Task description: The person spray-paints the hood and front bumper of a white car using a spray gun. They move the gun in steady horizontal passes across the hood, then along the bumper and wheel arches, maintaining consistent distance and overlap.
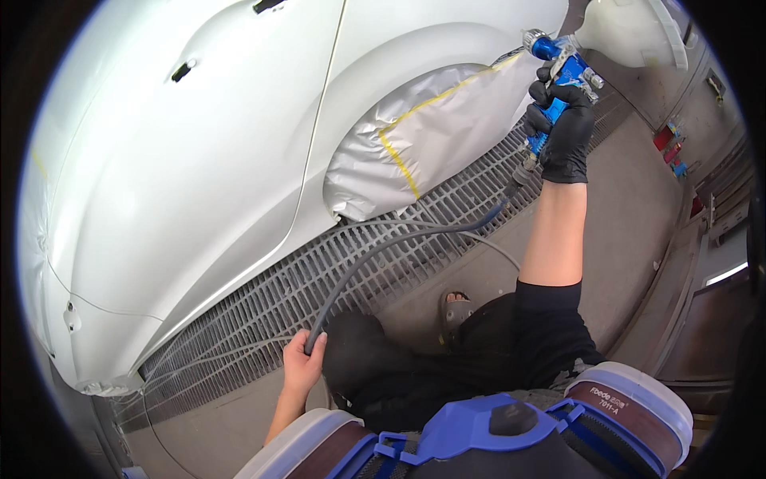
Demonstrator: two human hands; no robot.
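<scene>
A black glove covers my right hand (568,132), which is wrapped round the handle of a blue spray gun (568,70) at the upper right. A white paint cup (626,32) sits on the gun, and its nozzle points left toward the car's white body. From the gun's base a dark air hose (383,242) curves down to my bare left hand (305,363), whose fingers close round it. The white car (191,168) fills the upper left, and masking film (435,132) with yellow tape covers its wheel arch.
Metal floor grating (319,271) runs along the car's lower edge. A thinner grey hose (215,349) lies across it. My sandalled foot (455,311) stands on the grey floor beside the grating. Red and blue items (673,152) lie near the right wall. A respirator (495,435) shows at the bottom.
</scene>
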